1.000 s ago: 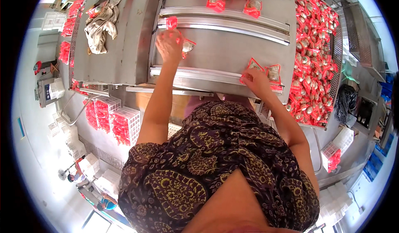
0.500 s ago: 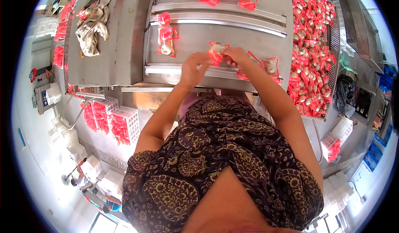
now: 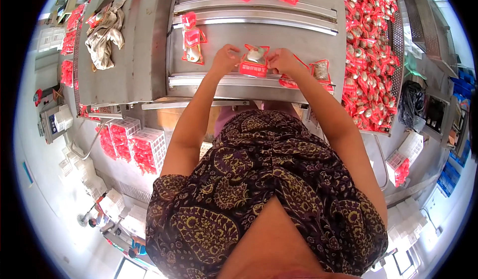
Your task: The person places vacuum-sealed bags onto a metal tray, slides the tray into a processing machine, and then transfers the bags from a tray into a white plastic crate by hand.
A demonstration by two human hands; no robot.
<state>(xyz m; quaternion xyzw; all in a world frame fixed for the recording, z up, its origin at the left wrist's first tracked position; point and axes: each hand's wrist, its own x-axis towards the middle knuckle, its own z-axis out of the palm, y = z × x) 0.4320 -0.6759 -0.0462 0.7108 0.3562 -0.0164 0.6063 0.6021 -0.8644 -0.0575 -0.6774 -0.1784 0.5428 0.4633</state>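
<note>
Red-and-clear plastic packet sits by the front rail of our steel worktable, between our left hand, fingers loosely parted, and our right hand; whether that pinches, we cannot tell.

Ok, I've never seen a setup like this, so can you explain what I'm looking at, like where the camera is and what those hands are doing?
Sure. There's no robot here: the left hand and right hand are a person's own, both bare. A wide fisheye camera on their head looks down, so their patterned top fills the lower middle and straight edges look bent. In front is a metal table with raised rails. Between the hands lies a red-and-clear packet, with fingers at both sides; whether they actually pinch it is hard to tell. More packets lie to the left and right, and beyond the table's right side is a big heap of them.
</note>
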